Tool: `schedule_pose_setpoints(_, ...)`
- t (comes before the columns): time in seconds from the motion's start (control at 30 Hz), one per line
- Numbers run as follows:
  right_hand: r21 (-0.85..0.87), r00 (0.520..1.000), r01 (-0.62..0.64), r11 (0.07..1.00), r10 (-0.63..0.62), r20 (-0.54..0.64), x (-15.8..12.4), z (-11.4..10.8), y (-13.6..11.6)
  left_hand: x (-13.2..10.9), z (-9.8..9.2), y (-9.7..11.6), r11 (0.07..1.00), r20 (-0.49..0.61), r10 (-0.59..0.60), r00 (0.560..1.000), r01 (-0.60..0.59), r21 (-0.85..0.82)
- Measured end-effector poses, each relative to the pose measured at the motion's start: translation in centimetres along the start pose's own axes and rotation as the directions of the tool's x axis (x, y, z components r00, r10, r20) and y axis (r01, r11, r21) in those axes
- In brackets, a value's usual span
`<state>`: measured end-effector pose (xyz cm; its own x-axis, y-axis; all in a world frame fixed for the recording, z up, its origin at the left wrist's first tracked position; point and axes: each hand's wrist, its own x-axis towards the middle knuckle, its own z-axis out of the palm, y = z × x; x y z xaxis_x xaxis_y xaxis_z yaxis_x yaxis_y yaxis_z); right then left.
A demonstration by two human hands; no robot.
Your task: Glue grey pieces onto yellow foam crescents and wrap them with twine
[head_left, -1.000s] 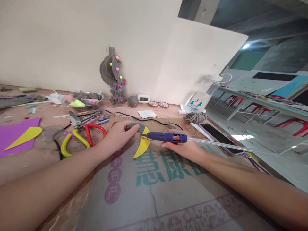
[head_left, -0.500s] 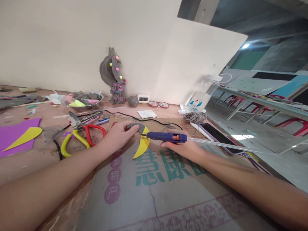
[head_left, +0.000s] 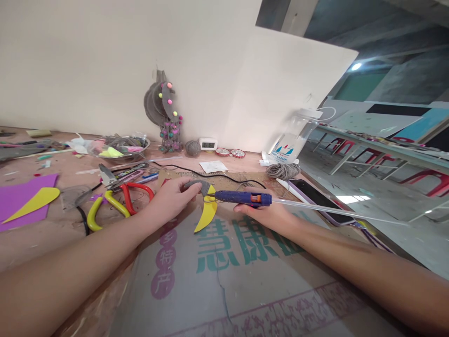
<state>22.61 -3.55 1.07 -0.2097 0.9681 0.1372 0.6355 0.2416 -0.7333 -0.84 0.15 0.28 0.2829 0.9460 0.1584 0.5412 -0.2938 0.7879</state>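
Between the thumb and fingers of my left hand (head_left: 179, 194) is the upper end of a yellow crescent piece (head_left: 206, 215), partly wrapped in grey yarn (head_left: 203, 187). Its bare yellow tip hangs down to the left. My right hand (head_left: 261, 206) is closed round a blue glue gun (head_left: 242, 198), held level and pointing left. The nozzle meets the crescent near where the grey yarn stops; whether it touches I cannot tell. A long clear glue stick (head_left: 326, 209) sticks out of the gun's back. The gun's handle is hidden by my hand.
Yellow-and-red-handled pliers (head_left: 114, 201) and purple foam sheets (head_left: 30, 199) lie left. Behind stand a bowl of scraps (head_left: 122, 149), a grey yarn ball (head_left: 192, 148) and a small clock (head_left: 208, 143). On the right are a bottle (head_left: 293, 138), a yarn coil (head_left: 282, 171) and a phone (head_left: 315, 199).
The glue gun's nozzle has shifted very slightly up on the crescent. Both hands keep their hold, and the view has moved a little.
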Motion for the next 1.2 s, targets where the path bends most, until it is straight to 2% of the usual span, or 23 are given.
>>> schedule_pose_setpoints(0.33, 0.017, 1.000, -0.014, 1.000, 0.015, -0.011, 0.05, 0.00, -0.14, -0.30, -0.10, 0.26, 0.999, 0.018, -0.046, 0.999, 0.046, -0.005)
schedule_pose_setpoints(0.6, 0.017, 0.995, -0.089, 0.996, 0.089, -0.037, 0.16, -0.07, -0.31, -0.09, 0.02, 0.01, 1.000, 0.014, -0.004, 1.000, 0.004, 0.007)
schedule_pose_setpoints(0.8, 0.008, 0.997, -0.041, 0.999, 0.041, -0.070, 0.25, -0.25, -0.22, -0.15, 0.08, -0.13, 1.000, 0.011, -0.020, 1.000, 0.020, 0.009)
schedule_pose_setpoints(0.97, 0.023, 0.996, -0.066, 0.998, 0.067, -0.064, 0.20, -0.28, -0.23, 0.00, -0.01, 0.08, 0.999, 0.007, 0.016, 1.000, -0.016, 0.043)
schedule_pose_setpoints(1.2, 0.002, 0.994, -0.067, 0.998, 0.067, -0.081, 0.19, -0.31, -0.24, -0.14, -0.13, 0.28, 0.999, 0.018, -0.008, 1.000, 0.008, 0.045)
